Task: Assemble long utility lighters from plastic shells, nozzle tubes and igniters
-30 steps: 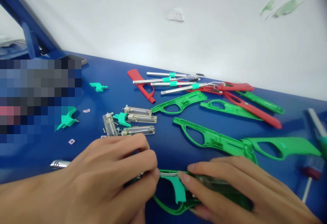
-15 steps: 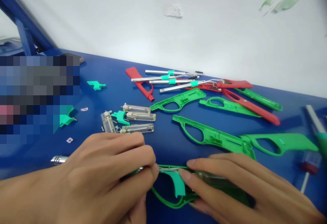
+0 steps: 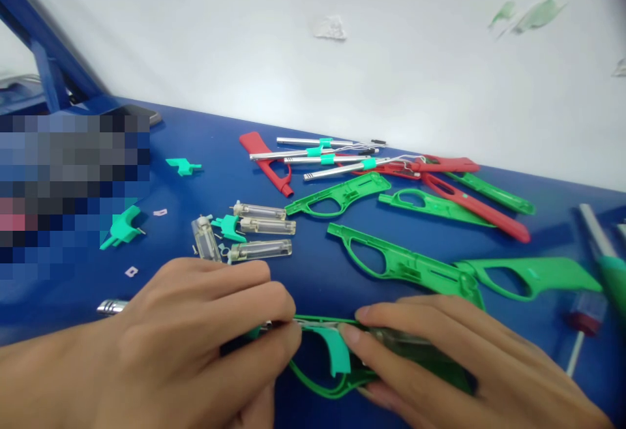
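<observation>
A green lighter casing half (image 3: 317, 388) is between my hands, its hollow side facing up. In it sit a teal trigger (image 3: 338, 352) and a clear fuel tank (image 3: 398, 338), partly covered by my fingers. My left hand (image 3: 210, 331) is closed in a pinch at the narrow front end of the casing, beside thin wire. The metal tube (image 3: 112, 307) shows beyond that hand's far side; its middle is hidden. My right hand (image 3: 460, 351) grips the wide handle end, thumb beneath and a fingertip beside the trigger.
Several fuel tanks (image 3: 261, 250), teal triggers (image 3: 123, 225) and metal tubes (image 3: 337, 169) lie on the blue table (image 3: 171, 233). Green casing halves (image 3: 415, 266) and red casing halves (image 3: 484, 210) lie beyond my hands. A screwdriver (image 3: 584, 315) is at right. A white wall stands behind.
The view has shifted slightly. Both hands keep their places on the casing, with only slight finger movement, and the trigger and fuel tank remain in it.
</observation>
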The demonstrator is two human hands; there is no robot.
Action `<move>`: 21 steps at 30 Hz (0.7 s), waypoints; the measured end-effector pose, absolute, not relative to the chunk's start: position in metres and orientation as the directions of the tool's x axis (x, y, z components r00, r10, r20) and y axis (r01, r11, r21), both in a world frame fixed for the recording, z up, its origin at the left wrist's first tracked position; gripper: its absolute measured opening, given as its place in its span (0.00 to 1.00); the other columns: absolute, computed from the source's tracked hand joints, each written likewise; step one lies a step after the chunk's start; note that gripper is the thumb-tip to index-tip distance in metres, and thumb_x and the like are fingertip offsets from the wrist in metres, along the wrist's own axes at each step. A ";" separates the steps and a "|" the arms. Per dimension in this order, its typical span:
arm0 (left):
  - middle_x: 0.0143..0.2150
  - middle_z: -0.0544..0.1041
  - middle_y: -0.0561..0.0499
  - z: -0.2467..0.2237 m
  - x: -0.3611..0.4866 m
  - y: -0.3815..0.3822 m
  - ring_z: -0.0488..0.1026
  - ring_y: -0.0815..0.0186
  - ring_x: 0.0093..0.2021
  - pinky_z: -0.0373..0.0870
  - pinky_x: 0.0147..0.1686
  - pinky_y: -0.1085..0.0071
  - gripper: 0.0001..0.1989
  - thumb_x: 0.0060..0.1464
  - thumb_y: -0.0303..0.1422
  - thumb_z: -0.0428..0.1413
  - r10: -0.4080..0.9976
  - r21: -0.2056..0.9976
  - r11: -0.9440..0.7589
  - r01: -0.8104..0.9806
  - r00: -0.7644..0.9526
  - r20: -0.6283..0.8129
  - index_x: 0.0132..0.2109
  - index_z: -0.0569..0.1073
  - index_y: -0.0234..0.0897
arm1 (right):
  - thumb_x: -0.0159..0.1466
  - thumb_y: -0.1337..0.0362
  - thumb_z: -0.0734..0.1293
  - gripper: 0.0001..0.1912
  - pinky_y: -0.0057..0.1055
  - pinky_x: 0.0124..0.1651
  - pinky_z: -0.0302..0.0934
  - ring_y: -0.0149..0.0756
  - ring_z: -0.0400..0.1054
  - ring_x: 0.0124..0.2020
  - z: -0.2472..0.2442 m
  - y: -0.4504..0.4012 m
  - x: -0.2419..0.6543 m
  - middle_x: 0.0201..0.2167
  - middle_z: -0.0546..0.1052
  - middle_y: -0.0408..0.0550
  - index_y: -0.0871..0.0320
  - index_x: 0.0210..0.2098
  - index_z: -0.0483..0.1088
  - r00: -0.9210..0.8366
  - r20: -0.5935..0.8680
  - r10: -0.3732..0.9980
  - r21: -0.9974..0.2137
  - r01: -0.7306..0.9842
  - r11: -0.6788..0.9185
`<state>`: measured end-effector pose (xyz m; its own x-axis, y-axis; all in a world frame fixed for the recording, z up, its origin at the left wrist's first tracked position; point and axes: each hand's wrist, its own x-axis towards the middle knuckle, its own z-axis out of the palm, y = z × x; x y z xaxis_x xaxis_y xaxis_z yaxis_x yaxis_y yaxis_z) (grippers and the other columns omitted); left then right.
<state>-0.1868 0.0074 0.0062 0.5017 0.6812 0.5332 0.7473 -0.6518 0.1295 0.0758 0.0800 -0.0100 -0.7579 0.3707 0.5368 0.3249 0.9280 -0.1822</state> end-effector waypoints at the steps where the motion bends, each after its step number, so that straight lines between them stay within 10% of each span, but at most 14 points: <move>1: 0.24 0.70 0.56 0.007 -0.187 0.008 0.71 0.66 0.23 0.60 0.16 0.66 0.10 0.49 0.20 0.53 0.684 0.144 -0.669 0.729 0.528 0.504 0.31 0.72 0.42 | 0.78 0.64 0.62 0.12 0.28 0.44 0.70 0.28 0.79 0.40 -0.010 0.080 0.076 0.42 0.83 0.35 0.48 0.47 0.78 -0.766 0.526 0.369 -0.185 0.320 0.929; 8: 0.23 0.68 0.57 0.012 -0.187 0.011 0.60 0.71 0.19 0.61 0.17 0.70 0.11 0.48 0.18 0.52 0.710 0.177 -0.665 0.725 0.542 0.449 0.28 0.68 0.41 | 0.78 0.64 0.61 0.13 0.28 0.45 0.71 0.29 0.79 0.40 -0.011 0.080 0.076 0.42 0.83 0.37 0.48 0.49 0.78 -0.768 0.520 0.374 -0.192 0.321 0.927; 21: 0.42 0.82 0.51 0.001 -0.194 0.000 0.78 0.62 0.35 0.76 0.29 0.64 0.13 0.55 0.25 0.55 0.655 0.063 -0.686 0.725 0.577 0.488 0.47 0.77 0.38 | 0.80 0.60 0.57 0.17 0.25 0.38 0.72 0.28 0.80 0.36 -0.001 0.083 0.073 0.38 0.83 0.38 0.51 0.45 0.78 -0.807 0.483 0.341 -0.185 0.287 0.940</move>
<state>-0.1937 -0.0004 0.0015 0.5768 0.6548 0.4884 0.7253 -0.6856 0.0625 0.0728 0.0833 -0.0010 -0.8066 0.3409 0.4830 0.2867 0.9400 -0.1847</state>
